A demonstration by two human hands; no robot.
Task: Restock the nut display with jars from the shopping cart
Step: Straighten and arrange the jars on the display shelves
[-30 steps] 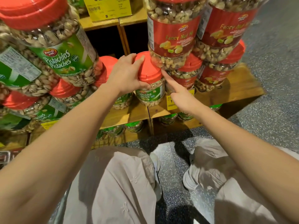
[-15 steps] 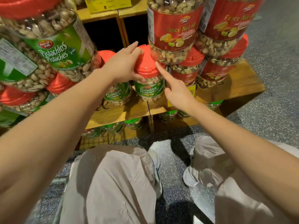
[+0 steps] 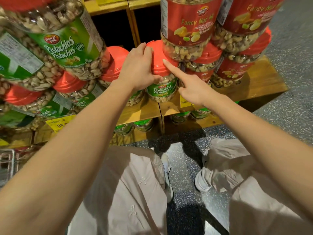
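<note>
A pistachio jar (image 3: 160,93) with a green label and red lid stands on the wooden shelf (image 3: 140,114), close against the red-labelled Fancy Nut Mix jars (image 3: 188,31). My left hand (image 3: 137,70) grips its lid from the left, fingers over the top and thumb on the front below the lid. My right hand (image 3: 193,89) reaches in from the right, its straight index finger touching the lid's right side. Part of the lid is hidden under the nut mix jar above it.
Stacked pistachio jars (image 3: 64,46) fill the shelf to the left, and more jars sit on the lower shelf (image 3: 144,124). Yellow price tags (image 3: 59,123) hang on the shelf edges. A corner of the shopping cart (image 3: 6,165) shows at bottom left. My legs and shoes are below.
The pistachio jar has slid a little further back on the shelf, toward the nut mix stack. Both hands have stayed on its lid.
</note>
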